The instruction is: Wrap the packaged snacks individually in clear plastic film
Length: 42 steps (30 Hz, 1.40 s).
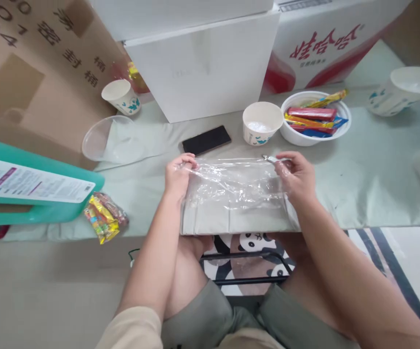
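A sheet or bag of clear plastic film (235,184) is stretched between my two hands just over the table's front edge. My left hand (181,174) is closed, pinching the film's left end with thumb and fingers. At the other end, my right hand (295,177) is closed around the film's right side. A small silver metal tool (269,159), perhaps a nail clipper, pokes out leftward from the right fingers; most of it is hidden in the hand. Beyond the film lies a black phone (207,140).
A paper cup (263,121) stands beside a white bowl (317,138) of wrapped snack sticks. At left are a clear lid (111,140), a paper cup (121,97), snack packets (104,218) and a green container (57,194). White boxes (210,72) stand behind.
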### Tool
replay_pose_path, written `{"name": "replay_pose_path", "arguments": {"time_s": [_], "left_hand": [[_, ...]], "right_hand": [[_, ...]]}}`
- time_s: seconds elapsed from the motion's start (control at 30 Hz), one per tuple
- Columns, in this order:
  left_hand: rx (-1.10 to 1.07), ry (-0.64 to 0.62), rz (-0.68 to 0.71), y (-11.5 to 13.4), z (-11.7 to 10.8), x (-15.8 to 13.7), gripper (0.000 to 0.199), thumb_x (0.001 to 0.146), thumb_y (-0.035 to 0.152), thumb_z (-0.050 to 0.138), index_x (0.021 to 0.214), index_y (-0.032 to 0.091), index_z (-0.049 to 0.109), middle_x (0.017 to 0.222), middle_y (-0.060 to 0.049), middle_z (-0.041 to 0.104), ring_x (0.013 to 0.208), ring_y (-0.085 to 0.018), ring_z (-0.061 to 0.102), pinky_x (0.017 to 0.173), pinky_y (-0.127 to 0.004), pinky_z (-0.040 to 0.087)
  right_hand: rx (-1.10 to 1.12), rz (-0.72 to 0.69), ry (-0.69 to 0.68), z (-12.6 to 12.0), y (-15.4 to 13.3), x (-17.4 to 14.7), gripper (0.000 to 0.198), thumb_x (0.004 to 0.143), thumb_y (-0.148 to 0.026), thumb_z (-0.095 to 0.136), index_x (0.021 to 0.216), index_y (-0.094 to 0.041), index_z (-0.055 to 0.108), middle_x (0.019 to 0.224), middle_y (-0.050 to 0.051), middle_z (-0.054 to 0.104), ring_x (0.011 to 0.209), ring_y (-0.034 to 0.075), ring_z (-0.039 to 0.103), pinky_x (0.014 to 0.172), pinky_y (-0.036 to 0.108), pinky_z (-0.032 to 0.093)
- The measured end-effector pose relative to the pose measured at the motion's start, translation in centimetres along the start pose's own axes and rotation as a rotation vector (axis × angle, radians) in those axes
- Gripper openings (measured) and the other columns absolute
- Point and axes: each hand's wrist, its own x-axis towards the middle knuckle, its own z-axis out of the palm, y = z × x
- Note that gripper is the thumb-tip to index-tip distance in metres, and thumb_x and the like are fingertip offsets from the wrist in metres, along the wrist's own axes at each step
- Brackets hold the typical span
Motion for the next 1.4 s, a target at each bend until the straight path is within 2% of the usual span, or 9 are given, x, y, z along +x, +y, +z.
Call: {"name": "replay_pose_path", "arguments": {"time_s": [0.1, 0.2, 0.53, 0.73, 0.83, 1.0, 1.13, 1.23, 1.4], "left_hand": [[-0.114, -0.02, -0.006, 0.7, 0.0, -0.3, 0.015, 0.058, 0.013, 0.079, 0.067, 0.017, 0.067, 0.099, -0.002, 0.067, 0.062, -0.006, 0.059, 0.059, -0.02, 0.05], [-0.105, -0.088, -0.116, 1.4, -0.3, -0.6, 0.026, 0.058, 0.015, 0.083, 0.081, 0.02, 0.071, 0.101, -0.002, 0.068, 0.064, -0.008, 0.064, 0.058, -0.021, 0.052], [-0.102, -0.045, -0.305, 2.7, -0.8, -0.3, 0.009, 0.059, 0.013, 0.072, 0.064, 0.015, 0.065, 0.115, -0.004, 0.071, 0.064, -0.004, 0.063, 0.057, -0.016, 0.053], [-0.171, -0.052, -0.422, 2.8, -0.5, -0.2, 0.011, 0.068, 0.024, 0.071, 0.072, 0.014, 0.071, 0.098, -0.006, 0.071, 0.073, -0.01, 0.068, 0.064, -0.019, 0.058], [-0.092, -0.063, -0.372, 2.8, -0.6, -0.5, 0.027, 0.061, 0.011, 0.078, 0.087, 0.017, 0.072, 0.1, -0.002, 0.068, 0.078, -0.009, 0.069, 0.062, -0.015, 0.056], [-0.073, -0.187, -0.396, 3.4, -1.0, -0.9, 0.036, 0.06, 0.005, 0.078, 0.092, 0.02, 0.072, 0.116, -0.002, 0.065, 0.086, -0.009, 0.069, 0.051, -0.01, 0.05], [-0.045, -0.314, -0.485, 4.2, -1.0, -1.6, 0.04, 0.058, 0.007, 0.082, 0.095, 0.021, 0.074, 0.119, -0.004, 0.066, 0.091, -0.012, 0.069, 0.045, -0.007, 0.045], [-0.014, -0.431, -0.478, 4.5, -0.7, -2.3, 0.042, 0.057, 0.009, 0.085, 0.096, 0.022, 0.075, 0.125, -0.005, 0.065, 0.09, -0.013, 0.069, 0.044, -0.008, 0.045], [-0.019, -0.605, -0.414, 5.1, 0.0, -3.8, 0.042, 0.059, 0.017, 0.088, 0.099, 0.021, 0.076, 0.133, -0.009, 0.063, 0.085, -0.014, 0.069, 0.044, -0.013, 0.046]], "right_hand": [[0.101, 0.094, -0.073, 0.3, -0.5, -0.2, 0.03, 0.073, -0.035, 0.076, 0.101, -0.027, 0.068, 0.087, 0.0, 0.07, 0.064, 0.015, 0.059, 0.062, 0.03, 0.049], [0.165, 0.174, -0.084, 0.6, -0.9, -0.4, 0.019, 0.074, -0.034, 0.075, 0.088, -0.025, 0.067, 0.067, -0.004, 0.061, 0.055, 0.012, 0.054, 0.054, 0.027, 0.044], [0.54, 0.409, 0.04, -0.3, -0.2, 1.2, 0.023, 0.058, -0.024, 0.073, 0.071, -0.022, 0.054, 0.101, 0.0, 0.07, 0.054, 0.007, 0.053, 0.046, 0.023, 0.043], [0.453, 0.361, 0.028, -0.3, 0.1, 1.0, 0.022, 0.059, -0.023, 0.072, 0.067, -0.021, 0.052, 0.109, 0.002, 0.067, 0.063, 0.011, 0.058, 0.051, 0.027, 0.046], [0.379, 0.348, 0.071, -0.8, -0.2, 0.8, 0.014, 0.06, -0.021, 0.067, 0.067, -0.021, 0.056, 0.11, 0.004, 0.067, 0.072, 0.014, 0.062, 0.056, 0.028, 0.047], [0.26, 0.155, 0.27, -2.7, -0.7, 0.8, 0.009, 0.07, -0.022, 0.054, 0.072, -0.023, 0.062, 0.083, 0.002, 0.064, 0.078, 0.017, 0.063, 0.066, 0.03, 0.047], [0.284, 0.032, 0.075, -2.7, -2.3, 1.0, 0.006, 0.078, -0.026, 0.062, 0.083, -0.025, 0.065, 0.073, -0.001, 0.062, 0.071, 0.016, 0.062, 0.075, 0.034, 0.052], [0.118, -0.048, -0.209, -1.5, -4.6, 1.3, 0.015, 0.079, -0.031, 0.071, 0.094, -0.026, 0.069, 0.097, 0.004, 0.072, 0.098, 0.023, 0.068, 0.091, 0.041, 0.053], [-0.118, -0.213, -0.71, 1.5, -7.4, 1.7, 0.067, 0.069, -0.042, 0.083, 0.131, -0.027, 0.063, 0.145, 0.009, 0.06, 0.138, 0.036, 0.051, 0.118, 0.057, 0.036]]}}
